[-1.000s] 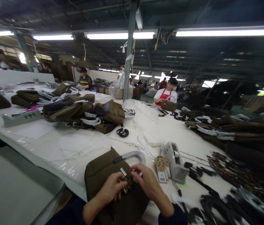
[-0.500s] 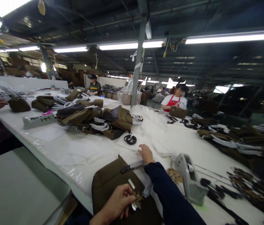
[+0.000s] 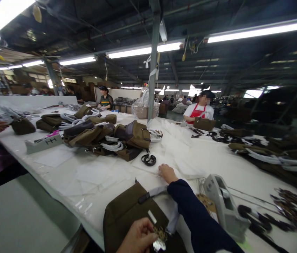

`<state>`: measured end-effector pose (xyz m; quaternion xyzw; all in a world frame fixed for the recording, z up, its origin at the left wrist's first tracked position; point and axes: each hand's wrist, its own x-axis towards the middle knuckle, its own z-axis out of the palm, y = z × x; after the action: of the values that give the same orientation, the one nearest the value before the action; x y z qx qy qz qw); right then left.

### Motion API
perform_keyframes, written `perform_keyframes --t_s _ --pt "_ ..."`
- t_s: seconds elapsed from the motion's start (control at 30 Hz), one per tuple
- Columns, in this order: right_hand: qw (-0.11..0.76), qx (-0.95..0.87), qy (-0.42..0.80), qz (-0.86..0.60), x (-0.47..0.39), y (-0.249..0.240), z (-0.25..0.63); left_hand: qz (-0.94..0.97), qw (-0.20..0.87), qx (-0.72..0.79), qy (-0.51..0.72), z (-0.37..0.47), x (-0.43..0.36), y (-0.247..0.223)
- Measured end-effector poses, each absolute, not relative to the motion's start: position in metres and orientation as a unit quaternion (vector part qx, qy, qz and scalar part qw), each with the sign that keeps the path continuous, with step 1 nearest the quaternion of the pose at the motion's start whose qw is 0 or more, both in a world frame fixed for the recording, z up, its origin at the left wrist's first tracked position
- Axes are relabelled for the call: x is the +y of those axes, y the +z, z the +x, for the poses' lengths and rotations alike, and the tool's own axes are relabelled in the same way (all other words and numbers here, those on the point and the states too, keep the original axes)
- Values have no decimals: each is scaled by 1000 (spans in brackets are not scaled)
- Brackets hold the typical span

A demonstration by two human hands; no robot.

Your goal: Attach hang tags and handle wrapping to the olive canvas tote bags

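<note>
Left hand pinches brass-coloured cluster over bag; right hand nearer black coil, ahead-left of it, half-curled, grip unclear.

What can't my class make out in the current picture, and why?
All in the head view:
- Right hand: whether it holds anything; its underside is turned away.
- Olive bag: its near end, cut off by the bottom edge.
- Gold-coloured ornament: its exact shape, too blurred.
- Cardboard tags: partly hidden by the right sleeve and grey dispenser.
</note>
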<state>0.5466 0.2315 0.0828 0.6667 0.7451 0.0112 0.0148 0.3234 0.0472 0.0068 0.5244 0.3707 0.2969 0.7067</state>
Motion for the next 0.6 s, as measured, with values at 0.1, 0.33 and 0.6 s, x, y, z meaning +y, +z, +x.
perform_keyframes --t_s 0.1,0.33,0.6 --pt "20 749 10 662 234 86 549 525 704 376 294 324 47 7" --pt "-25 746 -20 665 236 96 548 527 706 377 287 323 49 8" --pt "-268 689 -70 670 241 137 543 525 712 373 281 322 45 23"
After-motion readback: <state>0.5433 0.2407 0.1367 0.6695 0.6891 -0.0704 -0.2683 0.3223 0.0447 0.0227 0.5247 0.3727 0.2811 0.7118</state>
